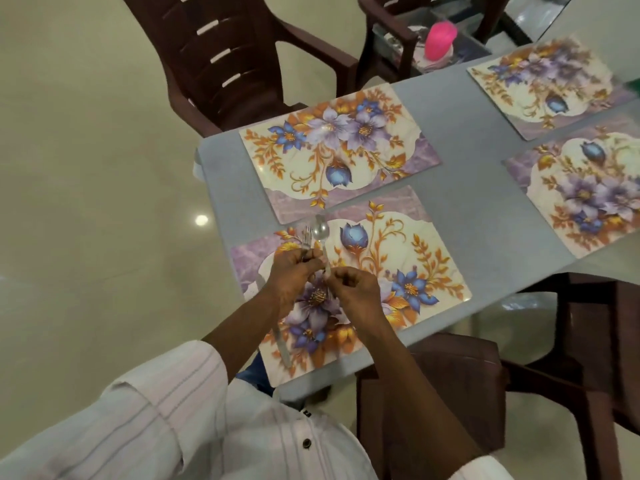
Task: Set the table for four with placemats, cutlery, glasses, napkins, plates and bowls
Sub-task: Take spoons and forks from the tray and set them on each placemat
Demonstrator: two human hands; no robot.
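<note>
The pale tiled floor (86,168) takes the whole left side and is open up to the table's left edge. The grey table (467,174) runs from its rounded left corner towards the upper right. A wide bare strip of it lies between the two left mats and the two right mats.

Three brown plastic chairs stand around the table. One (225,53) is at the far side, touching the table corner, a second (391,26) is behind it, and a third (450,393) is pushed in at the near edge, just beside the person's right arm.

Four floral placemats lie flat. The nearest placemat (398,265) reaches the near table edge with its lower corner. The second placemat (332,143) meets its far edge. The third placemat (547,81) and the fourth placemat (588,192) are well apart from these, on the right, and the fourth runs out of view.

Both hands are over the left part of the nearest placemat, close together. The left hand (292,271) has curled fingers gripping a fork (306,239), tines pointing away. The right hand (356,292) pinches the lower handle of a spoon (321,232), whose bowl is just beside the tines. A knife (282,344) lies on the mat near its left edge, partly hidden by the left forearm.
</note>
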